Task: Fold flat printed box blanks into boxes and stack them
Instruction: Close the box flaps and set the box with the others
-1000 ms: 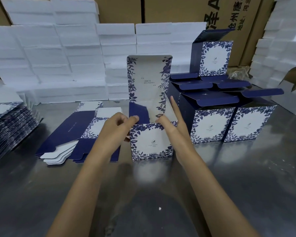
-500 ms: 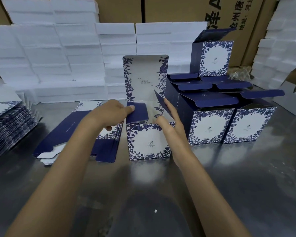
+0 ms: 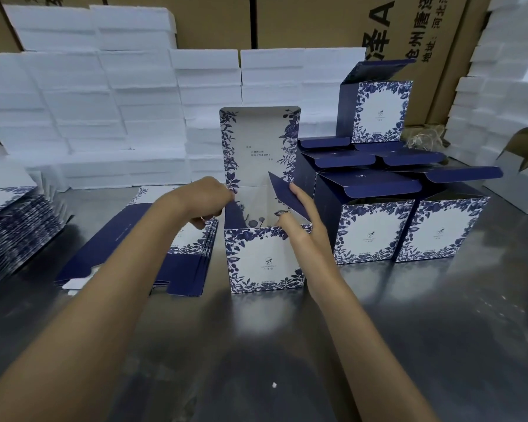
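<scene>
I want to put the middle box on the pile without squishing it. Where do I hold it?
Hold the box by its two side walls, low down, one of your hands coming in from each side. The top is open and the tall lid stands up behind, so a pinch at the rim would likely bend it. The blanks lie close on the left, so slide that hand in carefully.
</scene>
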